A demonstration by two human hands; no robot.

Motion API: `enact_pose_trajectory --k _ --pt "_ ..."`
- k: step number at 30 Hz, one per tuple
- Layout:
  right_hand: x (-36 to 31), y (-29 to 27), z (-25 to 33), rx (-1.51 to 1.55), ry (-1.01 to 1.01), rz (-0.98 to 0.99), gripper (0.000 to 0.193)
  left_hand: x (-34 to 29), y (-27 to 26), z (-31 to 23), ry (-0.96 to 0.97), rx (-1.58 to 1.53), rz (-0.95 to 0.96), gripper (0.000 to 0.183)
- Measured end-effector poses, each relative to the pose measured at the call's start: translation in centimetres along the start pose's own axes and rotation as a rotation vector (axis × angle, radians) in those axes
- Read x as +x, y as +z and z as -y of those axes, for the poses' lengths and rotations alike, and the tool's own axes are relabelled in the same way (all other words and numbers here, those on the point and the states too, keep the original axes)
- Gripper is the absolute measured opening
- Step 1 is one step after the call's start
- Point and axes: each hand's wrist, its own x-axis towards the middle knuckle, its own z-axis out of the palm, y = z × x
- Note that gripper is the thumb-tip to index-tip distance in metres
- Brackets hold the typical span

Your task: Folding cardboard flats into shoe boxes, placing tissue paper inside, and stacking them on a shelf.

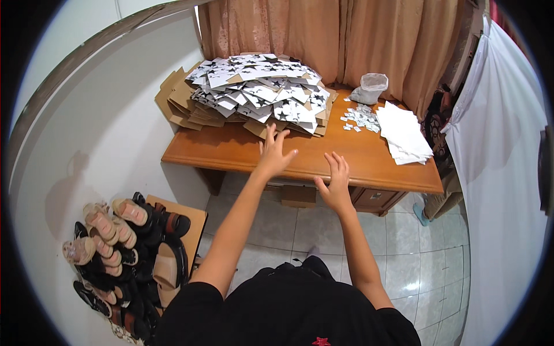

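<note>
Heap of star-print sheets and cardboard (259, 92) sits on the left of the desk (358, 157), with the left hand (274, 153) at its front edge, fingers spread (can't tell if they're touching it). Right hand (336, 184) hangs by the desk's front edge, fingers apart too, then little white pieces (362, 118), a bag (369, 89) and white paper (404, 135) farther right.

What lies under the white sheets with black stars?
Flat brown cardboard pieces stick out beneath the black-starred white sheets, above the brown wooden desk. The middle underneath is covered.
</note>
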Motion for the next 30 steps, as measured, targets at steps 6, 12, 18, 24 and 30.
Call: enact_pose_trajectory --k 6,12,18,24,30 --pt "10.0 5.0 -11.3 -0.073 -0.039 0.177 0.059 17.4 2.7 9.4 -0.091 0.37 0.041 0.045" --pt "21.8 9.3 -18.5 -0.059 -0.121 0.291 0.054 29.9 4.1 16.8 -0.152 0.641 -0.151 0.036" --pt "29.8 14.1 -21.9 -0.024 -0.161 0.359 0.052 36.3 4.0 22.8 -0.107 0.991 -0.341 0.025" --pt "32.4 16.9 -23.9 0.07 -0.094 0.424 0.051 38.4 2.5 24.3 -0.082 1.128 -0.126 0.013" --pt "35.0 17.8 -23.9 0.076 -0.091 0.424 0.056 40.6 -4.1 17.9 0.117 0.866 -0.309 0.01"
